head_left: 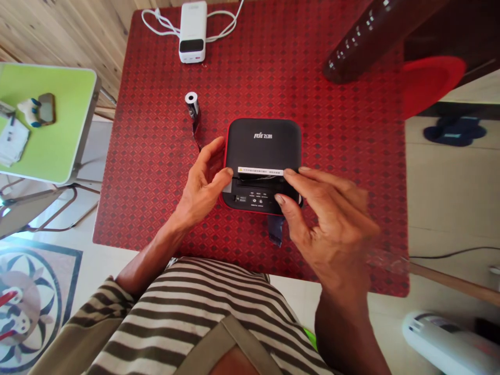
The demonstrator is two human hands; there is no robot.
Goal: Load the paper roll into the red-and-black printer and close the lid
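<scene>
1. Striped shirt (203,312) fills the bottom of the view, nearest the camera, with both forearms reaching out from it over the red patterned tablecloth (332,130).
2. Near the cloth's front edge sits a small black printer (262,143) with a red rim, its slot and button row facing the person.
3. On the printer's left side, the left hand (203,190) has its thumb pressed on the top by the slot and its fingers curled loosely against the side; it grips nothing.
4. Over the printer's front right corner, the right hand (328,219) lies with fingers spread, fingertips on the slot's label strip, thumb by the buttons.
5. A dark strip (275,229) hangs below the printer's front.
6. Behind, to the left, a small paper roll (191,102) stands with dark tape trailing from it.
7. At the far edge lies a white power bank (192,31) with a white cable (164,23).
8. Left of the table stands a green side table (62,135).
</scene>
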